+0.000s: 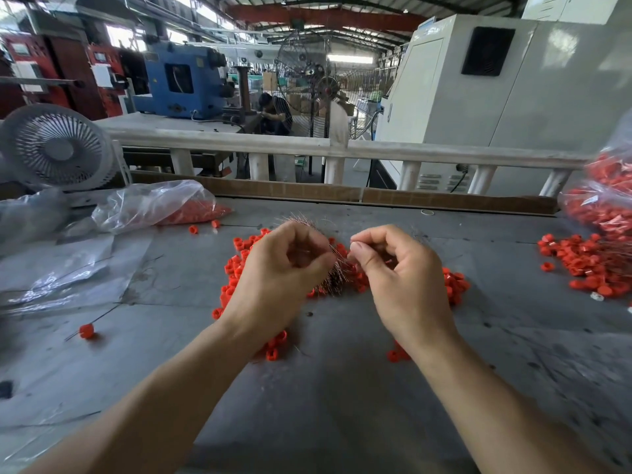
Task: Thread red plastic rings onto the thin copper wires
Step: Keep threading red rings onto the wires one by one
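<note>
Holding the bundle of copper wires (333,268) in our left hand (284,268), its grip curled round them, we pinch one strand with the right hand (396,268); better to draw it clear before seeking a ring. Red rings (239,258) lie heaped just beneath both grips on the grey surface (342,388); bagged rings (191,212) sit beyond, a workshop behind

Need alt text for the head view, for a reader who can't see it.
Left hand grips a bundle of thin copper wires while the right hand pinches a wire tip, above a pile of small red plastic rings on a grey worktable.
</note>
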A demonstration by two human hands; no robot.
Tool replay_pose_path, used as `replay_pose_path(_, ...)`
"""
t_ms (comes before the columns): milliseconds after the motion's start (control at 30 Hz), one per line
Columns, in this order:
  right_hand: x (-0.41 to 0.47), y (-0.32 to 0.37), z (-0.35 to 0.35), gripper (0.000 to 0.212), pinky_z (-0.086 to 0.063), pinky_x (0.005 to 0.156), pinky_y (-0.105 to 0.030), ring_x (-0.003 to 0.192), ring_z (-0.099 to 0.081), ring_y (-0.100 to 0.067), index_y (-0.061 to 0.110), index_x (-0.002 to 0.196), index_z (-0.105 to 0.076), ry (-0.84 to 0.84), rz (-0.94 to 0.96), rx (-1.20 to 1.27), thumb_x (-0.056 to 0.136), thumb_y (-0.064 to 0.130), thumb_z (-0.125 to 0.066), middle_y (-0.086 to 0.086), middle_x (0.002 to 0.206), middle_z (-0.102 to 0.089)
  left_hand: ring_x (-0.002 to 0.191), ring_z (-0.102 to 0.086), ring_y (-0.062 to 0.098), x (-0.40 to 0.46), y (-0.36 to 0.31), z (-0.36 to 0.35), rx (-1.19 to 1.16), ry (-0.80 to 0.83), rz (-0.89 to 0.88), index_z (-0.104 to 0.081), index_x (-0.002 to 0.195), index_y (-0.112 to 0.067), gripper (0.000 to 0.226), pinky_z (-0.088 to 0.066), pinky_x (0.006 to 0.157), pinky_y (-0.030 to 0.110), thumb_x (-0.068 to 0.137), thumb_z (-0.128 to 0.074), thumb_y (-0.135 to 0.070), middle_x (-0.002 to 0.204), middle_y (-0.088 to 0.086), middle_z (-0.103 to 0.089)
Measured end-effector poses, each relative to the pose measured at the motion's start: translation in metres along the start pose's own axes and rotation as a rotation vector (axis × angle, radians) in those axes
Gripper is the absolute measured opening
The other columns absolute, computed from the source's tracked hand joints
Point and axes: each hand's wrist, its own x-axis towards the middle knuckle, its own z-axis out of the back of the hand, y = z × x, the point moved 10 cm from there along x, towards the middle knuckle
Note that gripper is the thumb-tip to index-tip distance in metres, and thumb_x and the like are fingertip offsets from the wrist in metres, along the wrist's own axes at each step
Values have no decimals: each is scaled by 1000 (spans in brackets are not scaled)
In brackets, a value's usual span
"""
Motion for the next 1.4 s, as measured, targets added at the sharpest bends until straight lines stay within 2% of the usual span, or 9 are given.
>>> replay_pose_path(133,-2,9,0,9,-53,73,-16,84,-71,-7,22,93,-74,4,20,93,95,14,-72,12,84,-74,84,-72,17,-1,-2,-8,-411,44,70,-76,83,-28,16,-59,76,26,74,-85,-19,87,4,-75)
replay_pose_path(300,-4,19,-2,10,-51,73,-12,85,-71,-5,21,92,-74,15,63,145,94,11,-73,15,84,-74,91,-75,22,-3,2,-14,-596,75,145,-77,87,-21,19,-60,79,29,71,-85,-15,94,9,-76)
replay_pose_path(400,-6,24,-4,14,-49,73,-7,83,-70,4,20,92,-74,36,83,186,95,6,-71,23,83,-73,88,-74,21,-4,7,-13,-585,62,184,-76,95,-14,22,-59,78,28,73,-81,-13,94,9,-76)
replay_pose_path(633,-7,21,-2,12,-52,75,-13,86,-72,-7,19,94,-75,0,77,214,95,8,-72,13,88,-75,77,-69,18,-7,0,-11,-473,79,136,-80,98,-15,20,-59,75,30,78,-78,-18,91,10,-75)
replay_pose_path(900,-7,21,-3,12,-55,77,-19,89,-73,-11,20,95,-76,6,92,218,95,9,-72,12,89,-75,82,-71,17,-5,0,-14,-500,109,82,-79,104,-16,24,-58,77,25,81,-78,-11,93,8,-75)
replay_pose_path(1100,-8,22,-3,11,-54,75,-16,87,-73,-10,19,95,-76,1,101,217,95,9,-72,11,88,-75,82,-70,19,-5,0,-14,-497,106,83,-78,104,-16,30,-59,79,28,75,-82,-21,94,9,-75)
replay_pose_path(1200,-8,25,-3,11,-52,73,-14,84,-72,-8,18,95,-76,-1,114,204,94,8,-72,11,87,-75,80,-70,20,-4,0,-13,-496,98,72,-77,104,-15,26,-60,80,30,79,-80,-14,92,9,-74)
replay_pose_path(1333,-9,24,-5,9,-57,76,-22,86,-73,-12,18,96,-76,0,112,166,94,10,-73,11,87,-75,80,-71,21,-4,0,-11,-481,71,75,-74,103,-11,25,-61,77,29,78,-78,-9,89,8,-74)
replay_pose_path(1400,-8,23,-3,8,-56,75,-20,86,-73,-11,17,96,-76,-14,111,160,94,10,-72,11,87,-75,83,-74,23,-5,-2,-13,-477,79,70,-75,103,-11,23,-61,78,29,80,-76,-9,92,11,-76)
